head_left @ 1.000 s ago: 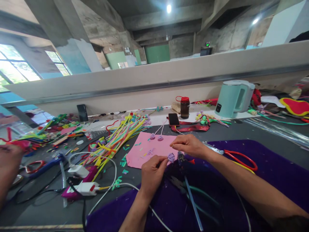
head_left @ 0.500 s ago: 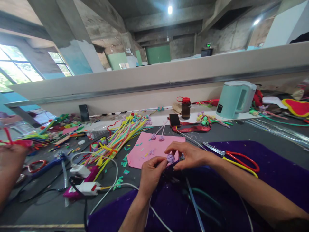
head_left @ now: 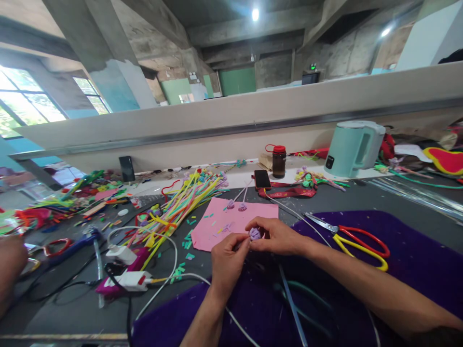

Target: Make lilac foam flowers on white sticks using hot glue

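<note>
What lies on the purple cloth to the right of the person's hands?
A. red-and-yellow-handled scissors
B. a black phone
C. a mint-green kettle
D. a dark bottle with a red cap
A: the red-and-yellow-handled scissors lie on the purple cloth, right of the right hand.

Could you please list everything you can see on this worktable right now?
Bud: one, lilac, pinched between both hands.
Sheet: one, pink, behind the hands, two more lilac buds at its far edge.
Scissors: one pair, red and yellow handles, on the purple cloth at right.
Cloth: one, purple, under the forearms.
Sticks: a bundle, yellow, pink and green, left of the sheet.
Phone: one, red case, behind the sheet.
Bottle: one, brown, red cap, beside the phone.
Kettle: one, mint green, far right.
Charger: one, white, front left, with cables.
Other person's hand: one, far left edge.
Left hand: pinching the bud.
Right hand: pinching the bud.
</note>
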Motion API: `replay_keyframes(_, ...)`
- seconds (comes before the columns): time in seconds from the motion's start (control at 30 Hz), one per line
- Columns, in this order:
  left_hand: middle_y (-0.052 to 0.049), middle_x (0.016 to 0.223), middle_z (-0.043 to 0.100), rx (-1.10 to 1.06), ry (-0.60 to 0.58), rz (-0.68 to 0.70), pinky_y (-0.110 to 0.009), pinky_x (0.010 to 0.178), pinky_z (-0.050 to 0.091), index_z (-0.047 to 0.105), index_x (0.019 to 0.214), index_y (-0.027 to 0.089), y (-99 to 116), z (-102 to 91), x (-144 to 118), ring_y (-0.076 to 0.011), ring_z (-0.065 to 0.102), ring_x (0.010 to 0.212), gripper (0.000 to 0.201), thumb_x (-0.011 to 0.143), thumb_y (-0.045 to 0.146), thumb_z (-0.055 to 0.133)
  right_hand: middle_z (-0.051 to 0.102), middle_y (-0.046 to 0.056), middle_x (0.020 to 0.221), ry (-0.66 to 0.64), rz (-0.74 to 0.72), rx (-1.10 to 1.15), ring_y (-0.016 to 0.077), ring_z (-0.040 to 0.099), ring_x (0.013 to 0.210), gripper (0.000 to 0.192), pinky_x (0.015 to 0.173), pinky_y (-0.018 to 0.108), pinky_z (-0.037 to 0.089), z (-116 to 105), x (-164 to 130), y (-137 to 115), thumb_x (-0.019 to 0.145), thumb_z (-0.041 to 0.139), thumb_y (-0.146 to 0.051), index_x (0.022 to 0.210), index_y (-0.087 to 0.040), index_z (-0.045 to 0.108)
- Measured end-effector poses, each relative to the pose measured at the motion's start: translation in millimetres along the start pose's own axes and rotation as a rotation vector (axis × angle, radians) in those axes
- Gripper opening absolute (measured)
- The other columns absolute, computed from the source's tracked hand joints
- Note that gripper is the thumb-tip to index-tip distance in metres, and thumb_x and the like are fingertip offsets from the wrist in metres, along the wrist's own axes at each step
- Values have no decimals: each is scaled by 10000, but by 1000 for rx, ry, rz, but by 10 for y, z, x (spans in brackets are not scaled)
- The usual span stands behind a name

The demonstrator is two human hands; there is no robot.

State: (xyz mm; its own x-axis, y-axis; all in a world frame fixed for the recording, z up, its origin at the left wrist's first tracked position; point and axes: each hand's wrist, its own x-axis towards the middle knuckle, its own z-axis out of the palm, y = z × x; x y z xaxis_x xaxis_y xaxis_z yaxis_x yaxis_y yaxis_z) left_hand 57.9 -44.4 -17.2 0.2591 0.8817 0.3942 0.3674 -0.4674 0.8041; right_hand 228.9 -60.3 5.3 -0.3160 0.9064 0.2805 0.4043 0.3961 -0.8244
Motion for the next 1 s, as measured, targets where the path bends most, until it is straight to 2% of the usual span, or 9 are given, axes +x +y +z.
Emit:
replay_keyframes(0.13, -4, 717, 700, 75, 23, 56, -242, 633, 460, 697, 776, 210, -3, 21, -13, -146, 618, 639, 133, 750, 248, 572, 552, -28, 653, 38, 63, 52, 96, 498, 565, 168, 492, 182, 389, 71, 12, 17, 771, 536, -200, 921, -165, 604)
replay_keyframes(0.27, -9, 711, 704, 58, 7, 22, -241, 625, 459, 706, 769, 214, 9, 22, -5, -151, 620, 633, 131, 738, 260, 588, 565, -25, 652, -44, 151, 209, 87, 499, 491, 199, 424, 170, 384, 45, 15, 64, 776, 505, -200, 950, -179, 599)
replay_keyframes(0.47, -19, 746, 710, -91, -44, -48, -249, 649, 471, 701, 789, 195, 39, 5, 1, -174, 639, 691, 148, 729, 285, 600, 597, -7, 697, -140, 139, 340, 102, 547, 564, 240, 519, 199, 443, -51, 33, 107, 783, 539, -244, 1006, -176, 600)
replay_keyframes(0.6, -23, 732, 713, -89, -36, -72, -256, 644, 477, 701, 818, 193, 42, 6, -3, -178, 641, 675, 169, 729, 288, 593, 605, 1, 727, -112, 100, 378, 101, 544, 584, 232, 547, 208, 450, -48, 46, 110, 775, 555, -234, 992, -169, 604)
replay_keyframes(0.77, -31, 780, 706, 5, 47, -6, -253, 679, 468, 695, 812, 201, 43, 15, -3, -170, 634, 716, 160, 733, 297, 594, 616, 1, 716, -58, 100, 336, 98, 545, 567, 221, 545, 210, 449, -22, 42, 111, 769, 550, -226, 970, -164, 618)
replay_keyframes(0.83, -32, 747, 699, -55, 26, -60, -245, 621, 472, 687, 859, 195, 33, 6, 9, -156, 624, 649, 200, 737, 322, 590, 609, -3, 710, -43, 97, 332, 99, 548, 570, 226, 542, 209, 447, -20, 40, 111, 769, 544, -220, 975, -165, 618)
replay_keyframes(0.93, -25, 668, 672, -283, -62, -236, -216, 446, 431, 663, 885, 166, 7, -15, 38, -119, 562, 478, 275, 741, 384, 578, 585, -14, 698, -33, 92, 327, 97, 541, 571, 274, 524, 200, 438, -12, 40, 121, 759, 540, -184, 1027, -166, 591)
replay_keyframes(1.0, -15, 638, 656, -407, -114, -315, -200, 397, 398, 655, 858, 151, -12, -23, 55, -101, 527, 433, 285, 713, 393, 611, 570, -16, 713, -21, 83, 308, 93, 526, 568, 323, 518, 199, 434, 0, 40, 135, 748, 541, -159, 1070, -165, 561)
